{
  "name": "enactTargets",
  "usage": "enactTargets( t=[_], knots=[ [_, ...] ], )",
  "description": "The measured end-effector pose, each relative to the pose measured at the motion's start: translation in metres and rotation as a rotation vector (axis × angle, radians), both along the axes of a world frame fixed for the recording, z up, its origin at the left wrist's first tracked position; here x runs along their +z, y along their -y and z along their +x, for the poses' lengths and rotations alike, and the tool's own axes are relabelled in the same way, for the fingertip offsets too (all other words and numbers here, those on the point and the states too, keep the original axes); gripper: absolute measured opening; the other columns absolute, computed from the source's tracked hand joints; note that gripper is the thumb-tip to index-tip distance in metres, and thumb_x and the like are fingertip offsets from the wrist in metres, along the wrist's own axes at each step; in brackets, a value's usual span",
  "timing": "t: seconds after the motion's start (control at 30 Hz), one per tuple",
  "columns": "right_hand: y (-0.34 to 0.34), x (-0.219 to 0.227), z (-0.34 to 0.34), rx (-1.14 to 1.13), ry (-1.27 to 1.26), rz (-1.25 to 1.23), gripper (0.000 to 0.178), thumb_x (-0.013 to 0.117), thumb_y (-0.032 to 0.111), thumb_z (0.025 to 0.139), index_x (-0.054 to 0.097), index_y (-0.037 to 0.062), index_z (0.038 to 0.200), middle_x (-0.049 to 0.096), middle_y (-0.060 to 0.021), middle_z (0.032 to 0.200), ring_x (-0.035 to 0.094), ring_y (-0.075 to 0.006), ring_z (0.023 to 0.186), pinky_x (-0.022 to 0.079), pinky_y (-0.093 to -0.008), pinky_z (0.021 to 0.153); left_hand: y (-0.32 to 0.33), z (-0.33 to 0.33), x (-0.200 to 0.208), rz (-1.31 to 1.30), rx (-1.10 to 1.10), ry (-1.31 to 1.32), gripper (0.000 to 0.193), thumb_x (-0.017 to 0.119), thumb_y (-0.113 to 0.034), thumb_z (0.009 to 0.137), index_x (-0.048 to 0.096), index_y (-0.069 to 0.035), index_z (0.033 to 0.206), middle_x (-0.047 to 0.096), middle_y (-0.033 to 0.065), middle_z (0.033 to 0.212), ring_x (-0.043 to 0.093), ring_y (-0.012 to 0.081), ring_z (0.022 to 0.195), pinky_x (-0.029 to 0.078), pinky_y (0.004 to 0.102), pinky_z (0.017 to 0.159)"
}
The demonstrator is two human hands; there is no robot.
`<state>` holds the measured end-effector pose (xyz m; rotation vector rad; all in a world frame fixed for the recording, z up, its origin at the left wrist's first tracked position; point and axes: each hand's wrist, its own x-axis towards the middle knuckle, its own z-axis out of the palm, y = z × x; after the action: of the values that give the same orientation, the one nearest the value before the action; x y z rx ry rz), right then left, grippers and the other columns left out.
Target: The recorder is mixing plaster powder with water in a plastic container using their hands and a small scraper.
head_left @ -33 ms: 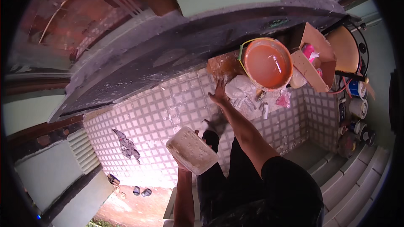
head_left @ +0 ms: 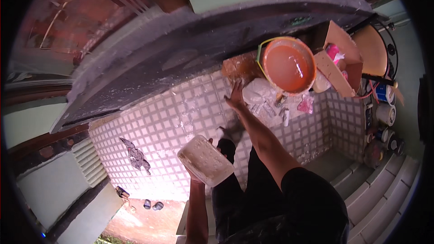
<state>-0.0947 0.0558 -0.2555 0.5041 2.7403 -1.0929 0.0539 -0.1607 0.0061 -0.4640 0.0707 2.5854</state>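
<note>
My left hand [head_left: 195,175] grips a shallow rectangular white plastic tub [head_left: 205,160] from below and the side. Fingertips show along the tub's far edge, and its inside is smeared with pale, dusty residue. My right hand [head_left: 235,99] is stretched forward, empty, with fingers apart. Its fingertips reach the near edge of a brown board or box [head_left: 239,67]; whether they touch it I cannot tell. Just right of that hand lies a white plastic bag [head_left: 254,91]. Beyond the bag stands an orange bucket [head_left: 289,65] of cloudy liquid with a yellow-green handle.
An open cardboard box [head_left: 337,70] holds pink items right of the bucket. Paint cans [head_left: 385,114] stand at the right wall beside tiled steps [head_left: 370,194]. A pink packet [head_left: 305,104] lies near the bag. A crumpled dark cloth [head_left: 134,155] and sandals [head_left: 153,205] are at left.
</note>
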Motion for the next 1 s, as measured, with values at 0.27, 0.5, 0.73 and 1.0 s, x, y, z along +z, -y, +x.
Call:
enactTargets(
  t=[0.27,0.5,0.73,1.0],
  knots=[
    [0.03,-0.033,-0.012,0.069,-0.114,0.387,0.103,0.07,0.023,0.072,0.002,-0.0117,0.141,-0.002,-0.0325,0.148,0.002,-0.0469,0.138,0.006,-0.0472,0.115,0.059,-0.021,-0.11,-0.073,-0.12,0.056,0.082,0.055,-0.061,0.081,0.028,-0.015,0.143,0.033,0.0134,0.145,0.046,0.0429,0.119,0.031,0.0689,0.099],
    [-0.013,-0.082,-0.005,0.093,-0.023,0.994,0.059,0.053,0.014,0.083,0.034,-0.014,0.133,0.037,-0.0324,0.136,0.047,-0.0377,0.122,0.044,-0.0383,0.098,0.019,-0.053,-0.121,0.028,-0.265,-0.036,0.085,0.054,-0.065,0.079,0.027,-0.017,0.144,0.028,0.0122,0.148,0.044,0.0431,0.121,0.027,0.0709,0.1],
    [0.0,-0.016,0.014,0.389,0.029,0.471,0.007,0.059,0.006,0.076,0.065,0.007,0.078,0.066,-0.0135,0.08,0.068,-0.028,0.073,0.056,-0.0359,0.062,0.028,-0.022,-0.099,-0.02,-0.194,0.037,0.084,0.052,-0.067,0.078,0.03,-0.018,0.143,0.03,0.0109,0.147,0.045,0.0429,0.121,0.025,0.0701,0.101],
    [-0.027,0.113,0.091,-0.005,-0.638,0.069,0.034,0.051,-0.01,0.074,0.062,0.0035,0.103,0.063,-0.0178,0.094,0.061,-0.0363,0.089,0.051,-0.0402,0.079,0.018,-0.005,-0.068,0.055,-0.172,0.03,0.088,0.06,-0.063,0.076,0.028,-0.015,0.144,0.031,0.012,0.146,0.043,0.0424,0.123,0.025,0.0701,0.101]
  ],
)
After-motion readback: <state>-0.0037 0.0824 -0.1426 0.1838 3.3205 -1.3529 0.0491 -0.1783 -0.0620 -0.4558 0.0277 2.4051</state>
